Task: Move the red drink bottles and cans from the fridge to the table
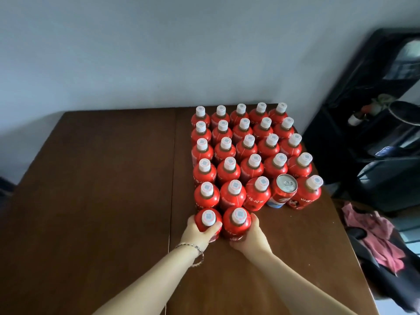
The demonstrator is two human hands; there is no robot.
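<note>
Placing step, I'd say: the left hand was curled round one red bottle, the right hand round its neighbour — both upright on the desk, just in front of the packed rows (one can among them). Next move prob. needs letting go w/o nudging the rest. Bottles: squat, glossy red, white caps.

Forearms seen bare over the table; thin beaded bracelet, double-looped, worn on left wrist, beside table's centre seam.
</note>
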